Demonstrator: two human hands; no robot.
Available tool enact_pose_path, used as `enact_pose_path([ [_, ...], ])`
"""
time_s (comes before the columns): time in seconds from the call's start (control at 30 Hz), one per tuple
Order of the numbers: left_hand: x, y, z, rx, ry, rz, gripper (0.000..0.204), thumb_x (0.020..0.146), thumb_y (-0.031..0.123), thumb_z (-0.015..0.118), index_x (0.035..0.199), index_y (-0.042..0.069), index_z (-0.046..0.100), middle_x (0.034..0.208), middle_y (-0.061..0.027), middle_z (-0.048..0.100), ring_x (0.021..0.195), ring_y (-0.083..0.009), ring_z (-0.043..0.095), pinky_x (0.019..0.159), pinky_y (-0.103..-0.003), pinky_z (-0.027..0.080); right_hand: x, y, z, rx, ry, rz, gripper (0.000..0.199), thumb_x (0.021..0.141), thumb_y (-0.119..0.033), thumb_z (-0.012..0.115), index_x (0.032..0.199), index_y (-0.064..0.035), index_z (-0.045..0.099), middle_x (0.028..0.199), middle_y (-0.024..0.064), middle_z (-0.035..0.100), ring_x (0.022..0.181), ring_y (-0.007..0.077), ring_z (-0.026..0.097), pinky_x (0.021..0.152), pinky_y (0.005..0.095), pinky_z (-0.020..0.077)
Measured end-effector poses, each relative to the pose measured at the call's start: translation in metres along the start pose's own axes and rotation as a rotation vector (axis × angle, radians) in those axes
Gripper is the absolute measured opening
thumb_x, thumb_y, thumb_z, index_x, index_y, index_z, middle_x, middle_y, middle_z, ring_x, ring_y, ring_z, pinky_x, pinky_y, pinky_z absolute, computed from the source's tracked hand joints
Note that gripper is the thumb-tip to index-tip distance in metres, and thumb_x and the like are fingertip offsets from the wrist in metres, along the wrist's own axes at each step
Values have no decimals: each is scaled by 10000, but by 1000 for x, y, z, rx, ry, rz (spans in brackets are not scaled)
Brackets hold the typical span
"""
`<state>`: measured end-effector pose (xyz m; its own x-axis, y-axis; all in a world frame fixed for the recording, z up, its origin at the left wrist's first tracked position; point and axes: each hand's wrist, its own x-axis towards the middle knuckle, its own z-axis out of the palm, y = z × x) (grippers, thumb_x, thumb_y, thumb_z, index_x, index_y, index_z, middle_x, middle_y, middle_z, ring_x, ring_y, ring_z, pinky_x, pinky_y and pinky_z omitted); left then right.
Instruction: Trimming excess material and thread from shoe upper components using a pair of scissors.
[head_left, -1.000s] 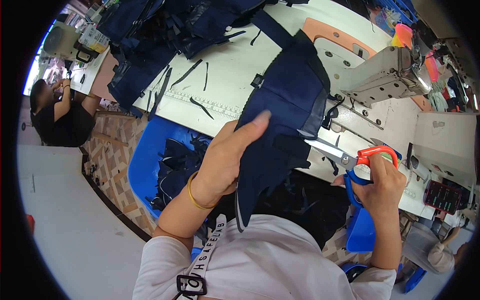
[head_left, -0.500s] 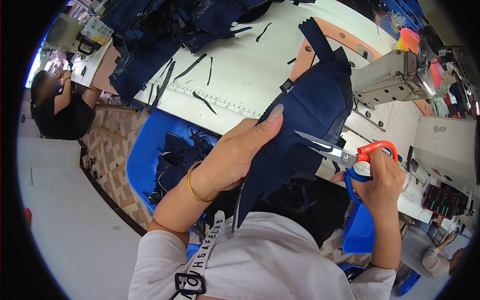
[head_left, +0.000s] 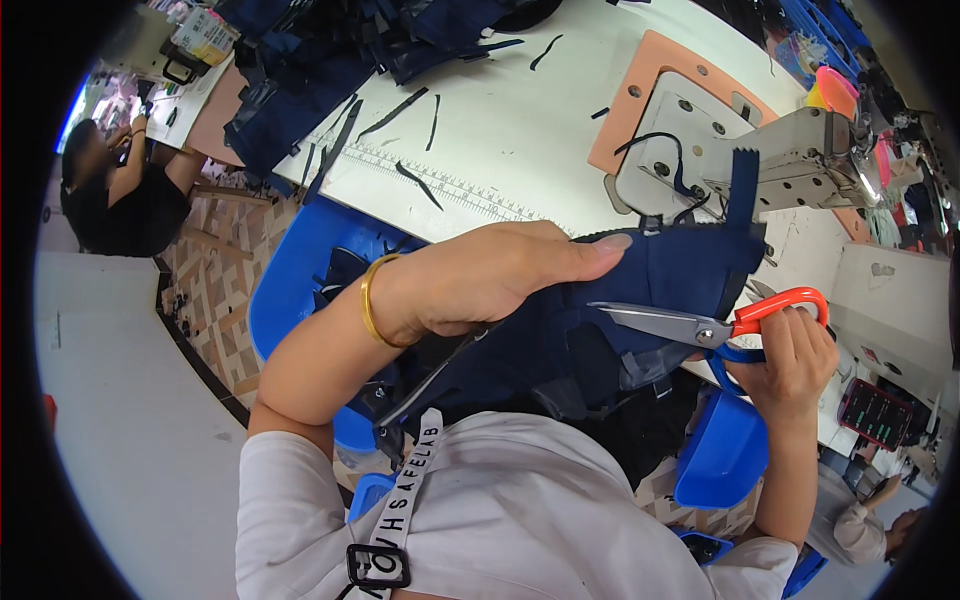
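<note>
A dark navy sewn fabric piece hangs in front of me, with a zigzag-ended strap standing up at its right end. My left hand grips its upper edge, thumb on top and the other fingers hidden behind the cloth. In my right hand are scissors with one red and one blue handle loop. Their blades point left across the face of the cloth, near my left thumb. Whether the blades touch the fabric I cannot tell.
Navy pieces are heaped on the white table at the far left, with thin dark offcuts nearby. A sewing machine stands at the right. Blue bins sit below the table edge. A seated person is at the far left, another at lower right.
The fabric piece has turned and dropped lower, its strap end swinging to the right. The scissors have moved slightly right and down, and my left hand has moved a little right.
</note>
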<state>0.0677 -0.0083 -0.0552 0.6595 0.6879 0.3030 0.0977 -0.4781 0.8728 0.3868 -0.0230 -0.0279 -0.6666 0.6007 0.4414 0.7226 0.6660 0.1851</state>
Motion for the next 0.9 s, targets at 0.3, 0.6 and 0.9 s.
enact_pose_path([
  [0.3,17,20,-11,-4,-339,-309,325,960,120,420,1257,57,534,913,-211,590,821,-322,557,755,-324,448,3,9,-2,-7,29,-93,444,762,-461,645,736,-31,538,686,92,529,590,250,540,510,333,410],
  [0.6,26,16,-6,50,-433,-524,656,754,-109,436,1381,85,447,865,-137,571,825,-295,541,789,-318,452,10,7,2,-29,-65,-116,455,764,-504,610,725,-58,528,670,67,517,575,220,530,491,315,397],
  [0.9,35,13,4,-66,-437,-787,526,851,-46,430,1361,79,456,954,-161,613,907,-311,573,830,-339,462,20,0,8,55,-127,-113,396,537,-313,739,753,-80,502,656,43,483,562,197,497,471,314,371],
])
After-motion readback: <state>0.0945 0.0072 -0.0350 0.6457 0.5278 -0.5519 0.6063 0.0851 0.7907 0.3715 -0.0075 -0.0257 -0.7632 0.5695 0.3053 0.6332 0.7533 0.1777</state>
